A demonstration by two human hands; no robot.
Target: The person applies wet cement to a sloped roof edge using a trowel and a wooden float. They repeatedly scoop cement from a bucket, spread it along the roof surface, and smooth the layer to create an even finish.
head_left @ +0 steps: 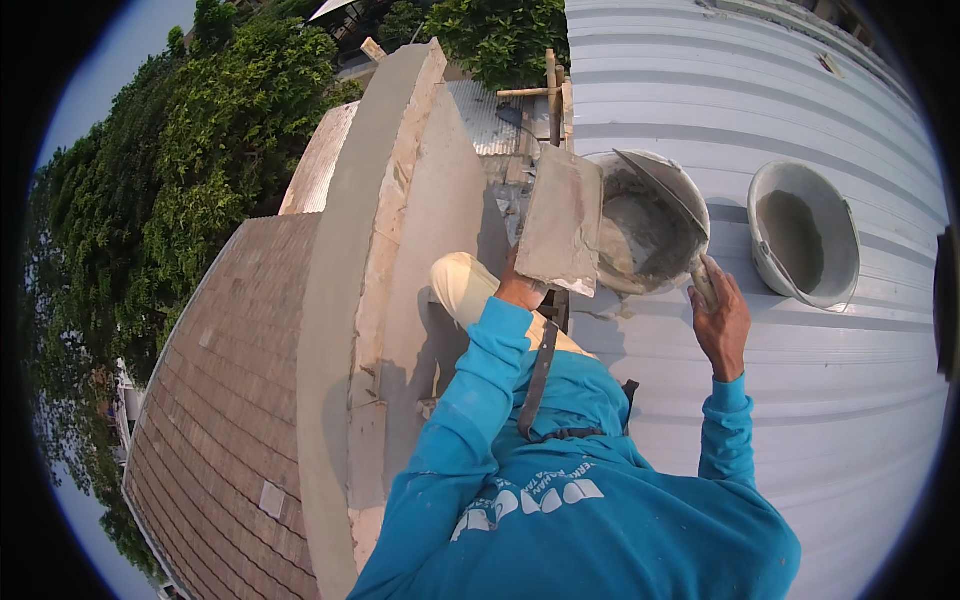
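A flat, cement-smeared rectangular plastering board [563, 215] is held up by my left hand [519, 288], whose fingers are partly hidden beneath its near edge. My right hand [724, 322] is wrapped around the handle of a trowel [661, 192]. The trowel's blade reaches over a mortar bucket [634, 287] with wet grey mortar inside. This bucket stands just right of the board, which overlaps its left rim. Farther right, a second grey bucket [775, 268] contains greyish liquid or thin mortar, its wire handle resting against the side.
Ribbed metal roofing [800, 420] spreads across the right side. On the left runs a raised wall [332, 320] with smooth grey plaster and a rough edge. Beyond it lies a lower tiled roof [230, 400]. Wooden poles [553, 95] stand ahead, and trees [220, 150] rise at far left.
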